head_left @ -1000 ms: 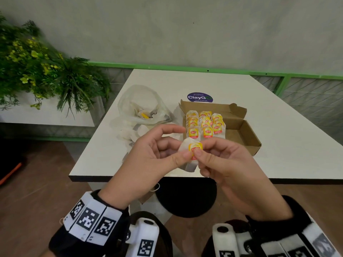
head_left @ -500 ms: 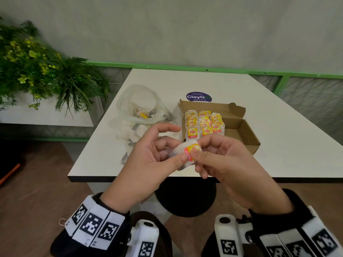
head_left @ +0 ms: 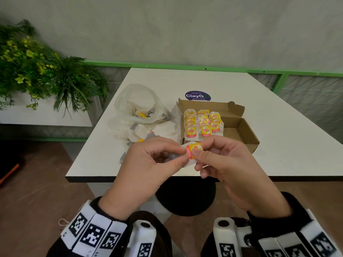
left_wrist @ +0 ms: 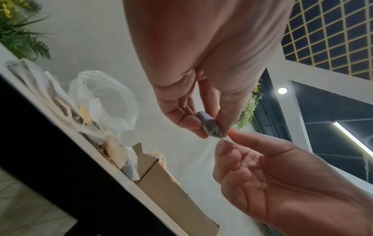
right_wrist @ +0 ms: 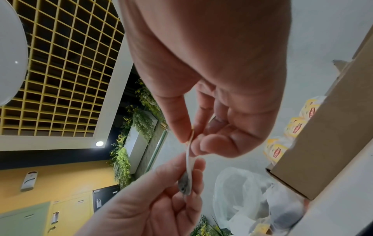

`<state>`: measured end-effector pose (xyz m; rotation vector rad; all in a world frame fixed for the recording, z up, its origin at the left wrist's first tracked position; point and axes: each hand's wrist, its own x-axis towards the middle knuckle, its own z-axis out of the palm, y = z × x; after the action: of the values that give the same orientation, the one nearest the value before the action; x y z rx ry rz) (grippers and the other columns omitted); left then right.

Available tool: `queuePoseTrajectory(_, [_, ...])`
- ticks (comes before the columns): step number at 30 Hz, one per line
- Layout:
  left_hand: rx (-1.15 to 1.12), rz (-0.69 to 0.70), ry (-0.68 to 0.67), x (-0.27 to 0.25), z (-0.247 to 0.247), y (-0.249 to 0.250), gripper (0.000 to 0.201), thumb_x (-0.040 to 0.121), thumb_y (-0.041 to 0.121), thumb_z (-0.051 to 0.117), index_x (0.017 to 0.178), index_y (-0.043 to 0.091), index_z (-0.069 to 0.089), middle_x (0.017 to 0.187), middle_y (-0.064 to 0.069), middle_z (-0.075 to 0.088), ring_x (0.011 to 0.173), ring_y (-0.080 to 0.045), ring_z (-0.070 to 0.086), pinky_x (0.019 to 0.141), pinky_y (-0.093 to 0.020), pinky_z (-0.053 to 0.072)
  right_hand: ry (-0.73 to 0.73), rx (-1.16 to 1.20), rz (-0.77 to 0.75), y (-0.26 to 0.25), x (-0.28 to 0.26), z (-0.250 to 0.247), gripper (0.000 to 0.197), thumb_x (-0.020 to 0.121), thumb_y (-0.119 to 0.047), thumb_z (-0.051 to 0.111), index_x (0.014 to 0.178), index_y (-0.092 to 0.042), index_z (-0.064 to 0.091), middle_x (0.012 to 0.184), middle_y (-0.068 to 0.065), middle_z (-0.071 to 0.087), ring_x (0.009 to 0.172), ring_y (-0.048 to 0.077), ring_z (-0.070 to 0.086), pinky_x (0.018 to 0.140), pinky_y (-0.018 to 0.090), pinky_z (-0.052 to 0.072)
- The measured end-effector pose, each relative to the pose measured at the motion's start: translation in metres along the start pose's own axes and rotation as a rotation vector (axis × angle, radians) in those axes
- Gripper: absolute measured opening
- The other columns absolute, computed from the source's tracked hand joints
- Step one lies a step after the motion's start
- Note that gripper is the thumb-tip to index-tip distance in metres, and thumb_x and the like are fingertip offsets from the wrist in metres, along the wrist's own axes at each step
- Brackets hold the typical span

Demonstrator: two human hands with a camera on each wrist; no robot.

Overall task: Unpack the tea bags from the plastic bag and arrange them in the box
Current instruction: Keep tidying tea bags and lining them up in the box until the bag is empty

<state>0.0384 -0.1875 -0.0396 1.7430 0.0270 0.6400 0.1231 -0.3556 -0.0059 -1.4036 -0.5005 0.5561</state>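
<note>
Both hands hold one tea bag (head_left: 191, 154) above the table's near edge. My left hand (head_left: 178, 156) pinches its white pouch (left_wrist: 209, 126) between thumb and fingers. My right hand (head_left: 199, 150) pinches the yellow and red tag (head_left: 194, 150) end (right_wrist: 191, 135). Behind them the brown cardboard box (head_left: 239, 134) lies open, with three rows of tea bags (head_left: 203, 124) in its left half. The clear plastic bag (head_left: 137, 104) with more tea bags sits left of the box, and several loose tea bags (head_left: 137, 134) lie in front of it.
The white table (head_left: 278, 145) has a purple round sticker (head_left: 197, 96) behind the box. The box's right half shows bare cardboard. A planter with green foliage (head_left: 37, 71) stands to the left, beyond the table. A black stool (head_left: 185, 195) is under the near edge.
The tea bag has turned in my fingers, its tag now sideways. Both hands have shifted slightly up and forward toward the box's front edge, still pinching it.
</note>
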Motion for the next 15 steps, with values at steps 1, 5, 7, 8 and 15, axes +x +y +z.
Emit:
queuePoseTrajectory(1, [0.045, 0.019, -0.01, 0.0002, -0.0012, -0.0007, 0.015, 0.074, 0.02, 0.084, 0.089, 0.016, 0.083, 0.095, 0.001, 0.076, 0.089, -0.021, 0.072, 0.077, -0.035, 0.058, 0.006, -0.021, -0.001, 0.0002, 0.0001, -0.0008, 0.008, 0.082, -0.005, 0.073, 0.082, 0.001, 0.068, 0.068, 0.014, 0.063, 0.06, 0.018, 0.057, 0.052, 0.026, 0.045])
queuePoseTrajectory(5, [0.243, 0.115, -0.012, 0.0, -0.0027, 0.0025, 0.009, 0.076, 0.021, 0.079, 0.084, 0.022, 0.084, 0.093, 0.012, 0.07, 0.083, -0.017, 0.069, 0.073, -0.021, 0.055, 0.026, -0.059, -0.008, 0.0037, 0.0005, -0.0022, 0.01, 0.083, -0.001, 0.073, 0.087, 0.008, 0.069, 0.067, 0.013, 0.065, 0.06, 0.017, 0.057, 0.052, 0.025, 0.045])
queuePoseTrajectory(7, [0.323, 0.159, -0.03, 0.0, -0.003, 0.0043, 0.007, 0.079, 0.02, 0.077, 0.084, 0.022, 0.082, 0.093, 0.013, 0.069, 0.082, -0.016, 0.067, 0.072, -0.022, 0.054, 0.035, -0.074, -0.014, 0.0053, 0.0011, -0.0013, 0.01, 0.082, -0.001, 0.074, 0.087, 0.007, 0.07, 0.067, 0.013, 0.066, 0.06, 0.017, 0.057, 0.052, 0.025, 0.046])
queuePoseTrajectory(8, [0.346, 0.168, -0.043, 0.0, -0.0034, 0.0044, 0.007, 0.081, 0.02, 0.075, 0.084, 0.021, 0.081, 0.094, 0.014, 0.068, 0.083, -0.017, 0.067, 0.072, -0.025, 0.054, 0.042, -0.079, -0.019, 0.0058, 0.0013, -0.0007, 0.009, 0.082, -0.001, 0.075, 0.086, 0.005, 0.07, 0.068, 0.013, 0.066, 0.059, 0.017, 0.058, 0.052, 0.025, 0.046])
queuePoseTrajectory(15, [0.278, 0.104, -0.101, -0.0012, -0.0037, 0.0019, 0.006, 0.086, 0.024, 0.069, 0.087, 0.022, 0.075, 0.097, 0.01, 0.065, 0.092, -0.021, 0.064, 0.078, -0.032, 0.053, 0.098, -0.138, -0.068, 0.0075, 0.0032, 0.0001, 0.007, 0.081, -0.002, 0.077, 0.082, 0.001, 0.071, 0.068, 0.015, 0.067, 0.058, 0.016, 0.058, 0.052, 0.025, 0.049])
